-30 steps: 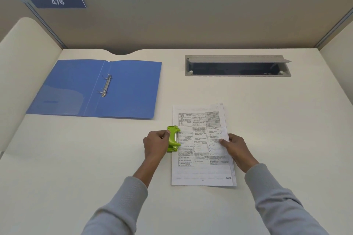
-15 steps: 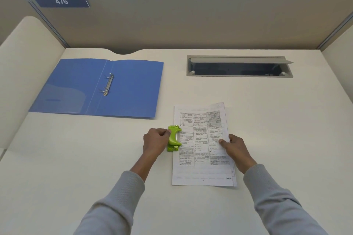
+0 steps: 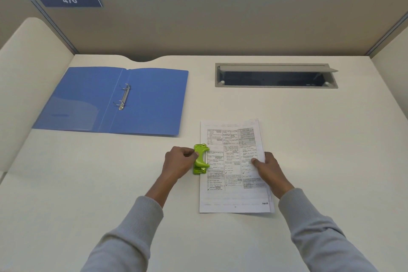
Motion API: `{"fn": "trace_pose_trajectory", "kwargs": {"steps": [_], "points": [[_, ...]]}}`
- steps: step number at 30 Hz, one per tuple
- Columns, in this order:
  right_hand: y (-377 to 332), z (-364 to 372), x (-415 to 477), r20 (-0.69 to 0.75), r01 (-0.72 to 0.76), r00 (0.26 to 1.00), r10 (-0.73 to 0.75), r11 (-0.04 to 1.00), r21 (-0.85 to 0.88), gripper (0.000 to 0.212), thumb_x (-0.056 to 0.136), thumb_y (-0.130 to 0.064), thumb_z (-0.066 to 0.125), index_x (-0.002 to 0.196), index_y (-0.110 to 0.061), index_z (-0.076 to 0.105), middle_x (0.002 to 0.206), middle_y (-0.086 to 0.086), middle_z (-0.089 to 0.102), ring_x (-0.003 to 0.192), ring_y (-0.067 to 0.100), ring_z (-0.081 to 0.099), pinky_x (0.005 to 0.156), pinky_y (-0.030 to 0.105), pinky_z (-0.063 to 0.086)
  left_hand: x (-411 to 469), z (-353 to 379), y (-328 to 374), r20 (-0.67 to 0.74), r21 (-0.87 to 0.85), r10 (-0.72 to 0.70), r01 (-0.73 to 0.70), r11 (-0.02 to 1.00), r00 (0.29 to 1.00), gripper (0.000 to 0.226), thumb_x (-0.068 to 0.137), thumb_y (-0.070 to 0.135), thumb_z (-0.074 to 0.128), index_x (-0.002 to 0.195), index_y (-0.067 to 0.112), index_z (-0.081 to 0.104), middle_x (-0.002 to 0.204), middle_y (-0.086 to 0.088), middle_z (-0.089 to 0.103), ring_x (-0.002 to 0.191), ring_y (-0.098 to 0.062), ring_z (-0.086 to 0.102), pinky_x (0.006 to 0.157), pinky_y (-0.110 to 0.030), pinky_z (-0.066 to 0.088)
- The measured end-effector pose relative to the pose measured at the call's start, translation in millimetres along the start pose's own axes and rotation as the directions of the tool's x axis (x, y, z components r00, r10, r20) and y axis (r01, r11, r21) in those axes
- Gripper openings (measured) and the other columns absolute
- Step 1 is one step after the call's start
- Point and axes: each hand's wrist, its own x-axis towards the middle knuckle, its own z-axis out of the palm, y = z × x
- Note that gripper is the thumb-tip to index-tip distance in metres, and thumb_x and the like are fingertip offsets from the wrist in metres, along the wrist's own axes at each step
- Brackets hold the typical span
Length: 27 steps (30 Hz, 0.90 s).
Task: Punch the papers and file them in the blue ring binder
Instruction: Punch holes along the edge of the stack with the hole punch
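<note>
Both hands keep their places. The left hand (image 3: pixel 180 162) stays closed on the green punch (image 3: pixel 200 159). The right hand (image 3: pixel 268 168) still pinches the papers (image 3: pixel 234 192), right of the punch.

Left hand (image 3: pixel 180 162) on punch (image 3: pixel 200 159), papers (image 3: pixel 234 168)

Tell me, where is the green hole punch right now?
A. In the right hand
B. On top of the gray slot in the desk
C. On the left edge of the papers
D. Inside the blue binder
C: the green hole punch sits on the left edge of the papers, gripped by the left hand, while the right hand steadies the sheets' right side.
</note>
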Motion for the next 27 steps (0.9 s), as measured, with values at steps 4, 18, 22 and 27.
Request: {"fn": "trace_pose_trajectory", "kwargs": {"steps": [4, 18, 22, 27], "points": [[2, -1, 1, 0.0, 0.007, 1.0, -0.007, 0.999, -0.047, 0.025, 0.1, -0.026, 0.059, 0.124, -0.019, 0.053, 0.127, 0.0, 0.065, 0.117, 0.026, 0.063, 0.105, 0.05, 0.051, 3, 1, -1, -0.002, -0.081, -0.054, 0.054, 0.995, 0.999, 0.032, 0.086, 0.035, 0.079, 0.111, 0.016, 0.078, 0.1, 0.001, 0.079, 0.095, -0.019, 0.073, 0.092, -0.04, 0.06], [3, -1, 0, 0.012, 0.031, 0.999, -0.03, 0.996, -0.085, 0.027, 0.102, -0.024, 0.057, 0.128, -0.017, 0.059, 0.128, 0.001, 0.067, 0.117, 0.026, 0.064, 0.106, 0.047, 0.051, 3, 5, 4, -0.026, -0.125, -0.095, 0.091, 0.988, 0.995, 0.026, 0.084, 0.027, 0.081, 0.107, 0.014, 0.08, 0.101, -0.003, 0.079, 0.094, -0.024, 0.075, 0.09, -0.041, 0.061], [3, -1, 0, 0.006, 0.038, 0.999, -0.038, 0.995, -0.096, 0.024, 0.101, -0.024, 0.057, 0.125, -0.02, 0.059, 0.128, 0.0, 0.067, 0.118, 0.026, 0.064, 0.106, 0.049, 0.051, -2, 10, 10, -0.05, 0.042, -0.029, 0.031, 0.999, 0.998, 0.015, 0.093, 0.025, 0.069, 0.084, 0.019, 0.078, 0.088, -0.008, 0.078, 0.081, -0.023, 0.071, 0.07, -0.028, 0.054], [4, -1, 0, 0.009, 0.045, 0.999, -0.044, 0.995, -0.092, 0.029, 0.102, -0.024, 0.057, 0.13, -0.019, 0.058, 0.131, 0.001, 0.067, 0.12, 0.026, 0.063, 0.108, 0.049, 0.05, -6, 13, 10, -0.052, 0.098, -0.035, 0.04, 0.994, 0.998, 0.028, 0.096, 0.023, 0.061, 0.08, 0.006, 0.076, 0.069, -0.008, 0.067, 0.061, -0.022, 0.056, 0.049, -0.023, 0.037]]}}
